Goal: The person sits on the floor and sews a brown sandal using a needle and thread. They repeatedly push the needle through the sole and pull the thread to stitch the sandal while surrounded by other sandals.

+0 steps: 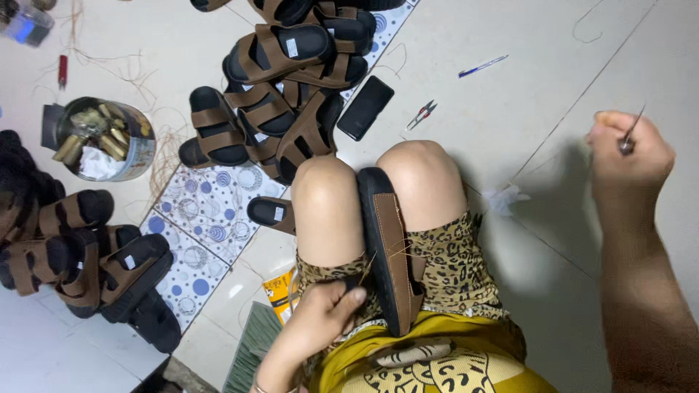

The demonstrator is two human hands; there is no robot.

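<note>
Left hand point(324, 306) grips the heel end of a black-soled brown sandal point(389, 247) clamped on edge between both knees. Right hand point(628, 154), raised well off to the right, pinches a needle point(632, 129). Small snips point(420, 114) lie on the floor point(510, 87) beyond the knees.

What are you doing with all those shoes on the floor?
A person sits on the floor with a black and brown sandal clamped on edge between the knees. The left hand steadies its heel end, and the right hand is raised out to the side, pinching a needle, with thin thread showing at the strap. Piles of matching sandals lie around, beside a tin of spools, small snips and a phone.
</note>
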